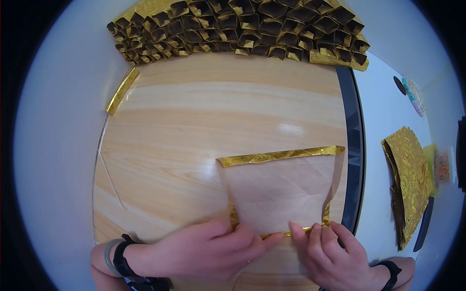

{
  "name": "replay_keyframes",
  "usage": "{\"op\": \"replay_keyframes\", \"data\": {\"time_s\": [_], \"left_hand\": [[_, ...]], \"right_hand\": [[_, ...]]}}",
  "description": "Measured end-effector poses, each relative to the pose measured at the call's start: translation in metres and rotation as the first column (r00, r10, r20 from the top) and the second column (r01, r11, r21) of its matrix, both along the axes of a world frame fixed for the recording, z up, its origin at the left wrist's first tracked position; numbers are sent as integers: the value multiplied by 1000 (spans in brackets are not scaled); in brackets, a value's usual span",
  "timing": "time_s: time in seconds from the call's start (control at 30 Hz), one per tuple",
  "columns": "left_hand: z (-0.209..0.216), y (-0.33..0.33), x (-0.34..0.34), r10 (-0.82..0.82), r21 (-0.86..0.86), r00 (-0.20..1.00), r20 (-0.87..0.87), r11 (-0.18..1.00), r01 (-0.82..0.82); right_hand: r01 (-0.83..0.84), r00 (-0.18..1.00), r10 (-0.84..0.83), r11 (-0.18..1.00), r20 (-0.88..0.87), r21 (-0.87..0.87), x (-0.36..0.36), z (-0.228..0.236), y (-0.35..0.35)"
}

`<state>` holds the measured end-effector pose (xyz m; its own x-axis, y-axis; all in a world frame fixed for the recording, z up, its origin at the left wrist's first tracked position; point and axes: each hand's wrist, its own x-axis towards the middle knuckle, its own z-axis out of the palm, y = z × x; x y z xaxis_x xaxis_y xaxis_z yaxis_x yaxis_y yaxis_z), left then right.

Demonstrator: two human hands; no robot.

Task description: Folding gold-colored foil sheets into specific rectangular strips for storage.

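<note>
On the pale wooden board [194, 126] lies a sheet of gold-backed paper [281, 194], pale side up and creased in a diamond pattern, with its far edge folded over into a narrow gold strip and thin gold margins turned in along both sides. Both hands work its near edge: the left hand [208, 247] presses flat on the lower left corner of the sheet, fingers pointing right along the gold fold, while the right hand [330, 252] pinches the lower right part of that same edge between thumb and fingertips; the two hands lie close together, their fingertips almost meeting at the middle of the near fold. A pale bangle and a dark strap circle the left wrist, and a dark strap circles the right. At the far end of the board sits a dense heap of folded gold paper pieces [242, 26], each an open boxy shape with a dark hollow (too many to count). Beyond the board's left far corner, a single folded gold strip [122, 90] lies on the white table [58, 145]. To the right of the board, past its dark edge, a stack of flat gold sheets [410, 179] rests on the white surface, with a small colourful card [441, 167] just beyond it.
</note>
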<state>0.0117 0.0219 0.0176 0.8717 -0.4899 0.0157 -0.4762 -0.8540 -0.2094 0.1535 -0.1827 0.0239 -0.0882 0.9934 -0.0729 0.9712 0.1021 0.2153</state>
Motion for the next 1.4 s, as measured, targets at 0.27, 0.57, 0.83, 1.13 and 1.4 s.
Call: {"op": "replay_keyframes", "data": {"time_s": [0.27, 0.57, 0.83, 1.13, 1.4], "left_hand": [[-10, -2, 5, 67, -108, 997, 32, 992, -64], [-5, 8, -15, 66, 1, 992, 110, 998, -66], [-1, 11, -18, 91, -68, 990, 104, 994, -84], [2, 9, -19, 129, -200, 979, 157, 975, -97], [2, 10, -20, 93, -199, 981, 170, 978, -59]], "right_hand": [[21, 997, -18, 999, -70, 42, 6, 0, 1], [17, 991, -10, 999, -136, 51, 13, 2, -7], [100, 985, -102, 995, -141, -20, 12, 8, -13], [34, 980, 1, 985, -200, 169, 16, 4, -13], [-61, 997, 67, 987, -38, 151, 23, 9, -12]]}}
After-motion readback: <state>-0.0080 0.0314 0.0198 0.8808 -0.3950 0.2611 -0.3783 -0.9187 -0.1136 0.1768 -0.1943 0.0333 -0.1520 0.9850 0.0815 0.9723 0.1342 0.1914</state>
